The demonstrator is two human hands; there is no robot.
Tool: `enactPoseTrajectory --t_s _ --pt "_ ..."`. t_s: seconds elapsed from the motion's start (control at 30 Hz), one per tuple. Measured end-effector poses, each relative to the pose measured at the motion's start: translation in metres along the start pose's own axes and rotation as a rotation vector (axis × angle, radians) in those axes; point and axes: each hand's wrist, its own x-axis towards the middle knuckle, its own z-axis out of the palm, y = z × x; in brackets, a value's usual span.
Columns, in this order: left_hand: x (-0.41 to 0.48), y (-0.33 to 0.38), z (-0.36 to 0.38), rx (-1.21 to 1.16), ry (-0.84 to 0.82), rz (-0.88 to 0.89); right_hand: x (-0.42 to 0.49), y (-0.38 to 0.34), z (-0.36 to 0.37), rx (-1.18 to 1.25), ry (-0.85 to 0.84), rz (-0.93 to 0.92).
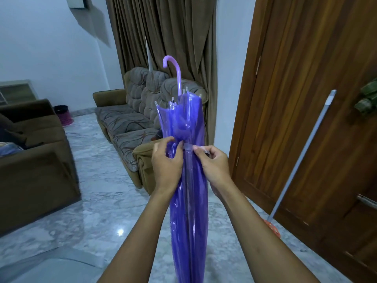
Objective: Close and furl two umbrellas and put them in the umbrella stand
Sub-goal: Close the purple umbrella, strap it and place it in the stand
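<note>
A closed purple see-through umbrella (188, 211) stands upright in front of me, its curved lilac handle (175, 68) pointing up and away. My left hand (166, 162) grips the gathered canopy about halfway up. My right hand (214, 162) pinches the thin closing strap (190, 147) that runs across the folds. Far off by the left wall stands a dark round bin with a pink base (63, 115), possibly the umbrella stand. A second umbrella is not in view.
A patterned brown sofa (130, 123) runs along the curtain behind the umbrella. A brown armchair (34, 160) fills the left. On the right a broom (302, 156) leans on a wooden door (306, 99). The floor is glossy marble (102, 201).
</note>
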Motion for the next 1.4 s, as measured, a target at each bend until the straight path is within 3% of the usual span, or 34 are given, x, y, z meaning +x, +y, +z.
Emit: enactPoseTrajectory --t_s 0.13,0.2,0.27,0.4,0.5,0.7,0.83,0.93,1.07,1.13,1.3,1.4 --pt "-0.001 -0.007 -0.012 -0.099 -0.441 -0.188 0.003 0.002 -0.005 -0.033 0.020 -0.057" --pt "-0.002 -0.011 -0.020 -0.014 -0.625 -0.162 0.003 0.003 -0.007 -0.058 -0.002 -0.073" --pt "-0.001 -0.011 -0.025 0.073 -0.688 -0.124 0.002 0.003 -0.007 -0.054 -0.019 -0.070" --pt "0.002 -0.011 -0.029 -0.024 -0.591 -0.071 0.000 -0.001 -0.004 0.023 -0.084 -0.002" --pt "0.001 -0.009 -0.032 -0.175 -0.550 -0.177 0.003 -0.001 -0.007 0.100 -0.144 0.060" --pt "-0.005 -0.010 -0.030 -0.480 -0.544 -0.388 0.007 0.018 -0.012 -0.051 0.042 0.037" --pt "-0.005 -0.012 -0.031 -0.643 -0.582 -0.403 0.002 0.015 -0.011 0.267 -0.116 0.224" --pt "-0.006 -0.006 -0.030 -0.538 -0.549 -0.360 0.004 0.010 -0.006 0.349 -0.104 0.235" --pt "-0.006 -0.006 -0.024 -0.006 -0.358 -0.108 0.005 0.009 -0.001 0.294 0.015 0.171" --pt "-0.006 -0.003 -0.025 0.055 -0.320 -0.043 0.004 0.008 -0.001 0.223 0.047 0.099" --pt "-0.012 0.013 -0.035 0.014 -0.555 -0.007 -0.005 -0.004 0.003 0.001 0.136 -0.106" --pt "-0.020 0.011 -0.034 0.065 -0.656 -0.032 -0.009 -0.009 0.005 -0.078 0.130 -0.139"
